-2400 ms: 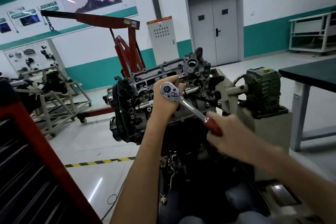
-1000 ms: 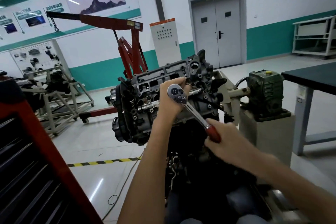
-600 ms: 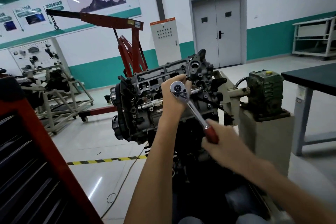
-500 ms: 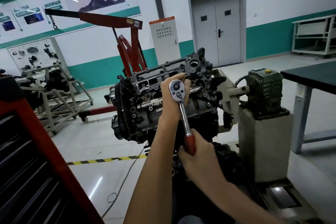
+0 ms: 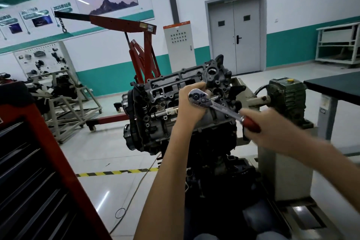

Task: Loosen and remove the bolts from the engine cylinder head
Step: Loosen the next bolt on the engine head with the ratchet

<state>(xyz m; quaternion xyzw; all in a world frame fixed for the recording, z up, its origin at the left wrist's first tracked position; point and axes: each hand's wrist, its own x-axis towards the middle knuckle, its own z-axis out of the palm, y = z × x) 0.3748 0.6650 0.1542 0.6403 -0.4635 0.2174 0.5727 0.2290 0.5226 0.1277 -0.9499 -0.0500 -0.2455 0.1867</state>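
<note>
A grey engine cylinder head (image 5: 165,91) sits on a stand, its bolt face tilted toward me. A chrome ratchet wrench (image 5: 218,106) with a red handle is set against the head. My left hand (image 5: 190,107) wraps around the ratchet's round head and holds it against the engine. My right hand (image 5: 270,126) grips the red handle, which points down and to the right. The bolt under the ratchet is hidden by my left hand. A chrome extension bar (image 5: 165,113) pokes out to the left of that hand.
A red tool cabinet (image 5: 29,171) stands close at the left. The green gearbox (image 5: 286,99) of the engine stand is at the right, beside a dark table (image 5: 335,87). A red engine crane (image 5: 140,52) stands behind the engine. A cable (image 5: 136,193) lies on the floor.
Half a second ago the handle hung almost straight down; my right hand has swung it back up to the right. My left hand stayed on the ratchet head.
</note>
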